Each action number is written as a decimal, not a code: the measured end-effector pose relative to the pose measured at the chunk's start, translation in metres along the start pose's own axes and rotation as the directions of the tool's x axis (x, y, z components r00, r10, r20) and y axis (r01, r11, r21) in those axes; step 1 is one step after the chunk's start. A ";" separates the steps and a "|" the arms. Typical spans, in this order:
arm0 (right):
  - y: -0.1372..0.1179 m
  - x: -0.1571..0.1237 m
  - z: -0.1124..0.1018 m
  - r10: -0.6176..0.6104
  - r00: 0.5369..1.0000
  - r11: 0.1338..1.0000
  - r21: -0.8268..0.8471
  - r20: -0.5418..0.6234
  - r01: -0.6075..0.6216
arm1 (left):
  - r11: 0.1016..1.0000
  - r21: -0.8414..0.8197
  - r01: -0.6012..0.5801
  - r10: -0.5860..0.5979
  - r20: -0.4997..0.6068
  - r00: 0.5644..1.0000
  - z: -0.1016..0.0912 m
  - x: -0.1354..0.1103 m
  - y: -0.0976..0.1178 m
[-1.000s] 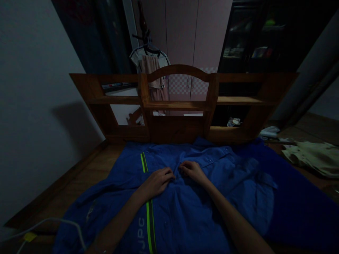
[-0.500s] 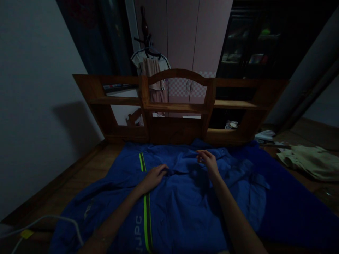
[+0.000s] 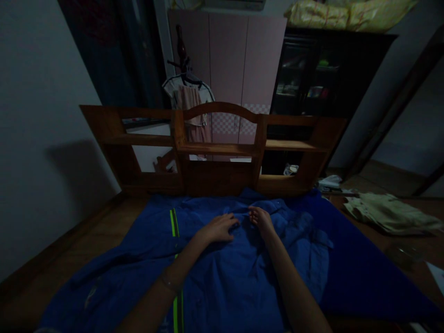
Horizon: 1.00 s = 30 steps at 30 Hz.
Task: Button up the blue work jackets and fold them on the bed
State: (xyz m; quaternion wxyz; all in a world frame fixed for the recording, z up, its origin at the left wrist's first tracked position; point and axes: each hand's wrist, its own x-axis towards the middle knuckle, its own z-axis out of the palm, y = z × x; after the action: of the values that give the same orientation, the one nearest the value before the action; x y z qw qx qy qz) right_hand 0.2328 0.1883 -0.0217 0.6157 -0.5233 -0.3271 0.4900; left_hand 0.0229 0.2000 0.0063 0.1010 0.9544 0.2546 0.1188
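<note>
Both hands on a blue work shirt, dim room

The blue work shirt is spread flat, running from the near edge to the wooden headboard. Left hand rests on it open, palm down. Right hand touches the cloth just beside it with fingers curled; too dark to tell if it's pinching. There's an olive garment far right.

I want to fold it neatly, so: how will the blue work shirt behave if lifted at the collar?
Probably floppy: the blue work shirt lies flat with soft wrinkles, so it should sag and drape. Likely light, as the cloth looks thin. It may bunch rather than slide when pushed over the wooden surface.
</note>
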 end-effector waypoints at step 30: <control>-0.003 -0.017 0.017 -0.038 0.999 0.999 0.023 0.017 0.038 | 0.934 0.346 0.088 -0.013 -0.213 0.977 0.022 0.007 0.003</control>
State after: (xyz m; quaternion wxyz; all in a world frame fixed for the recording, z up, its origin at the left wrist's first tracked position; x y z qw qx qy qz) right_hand 0.2131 0.1779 -0.0133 0.6279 -0.5057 -0.3367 0.4864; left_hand 0.0363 0.1981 -0.0130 -0.0963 0.9325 0.3054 0.1673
